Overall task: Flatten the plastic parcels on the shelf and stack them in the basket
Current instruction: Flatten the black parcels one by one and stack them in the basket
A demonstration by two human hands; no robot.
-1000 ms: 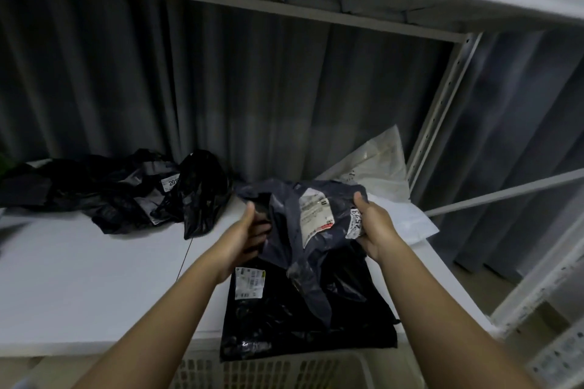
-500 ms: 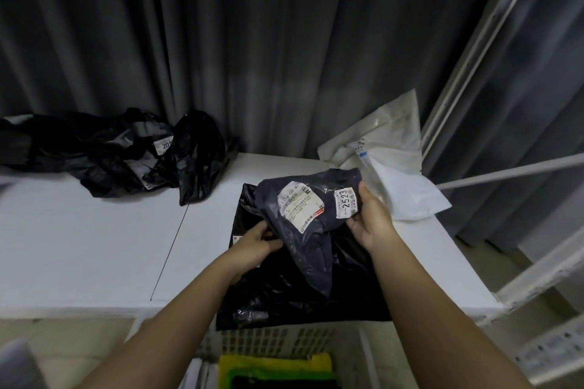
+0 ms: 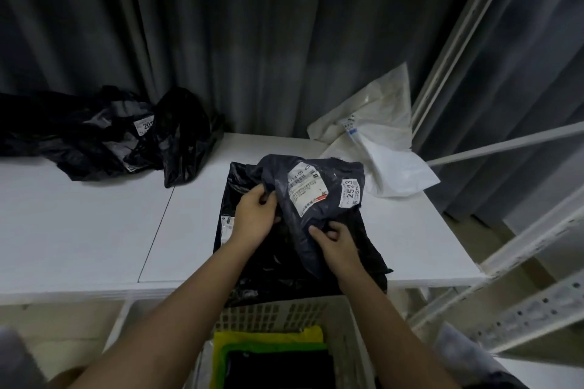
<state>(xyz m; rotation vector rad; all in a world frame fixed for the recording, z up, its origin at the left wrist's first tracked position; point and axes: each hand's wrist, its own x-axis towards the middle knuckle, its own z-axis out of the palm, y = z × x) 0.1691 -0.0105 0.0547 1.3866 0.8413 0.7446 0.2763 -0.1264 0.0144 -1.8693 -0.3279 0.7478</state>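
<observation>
Two hands work the dark grey parcel (image 3: 319, 199) on the shelf (image 3: 94, 230), left hand (image 3: 256, 215) pinching its upper left edge, right hand (image 3: 336, 238) its lower fold, apparently to spread it flat above the basket (image 3: 284, 314)

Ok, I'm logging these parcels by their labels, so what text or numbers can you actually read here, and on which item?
"2523" on the small white sticker on the dark grey parcel that both hands hold.
"/14-00 40", partly legible, on that parcel's larger label; its finer print is too small to read.
"201", cut off, on the label of the black parcels at back left.
The labels on the white parcel and the flat black parcel are too blurred to read.
</observation>
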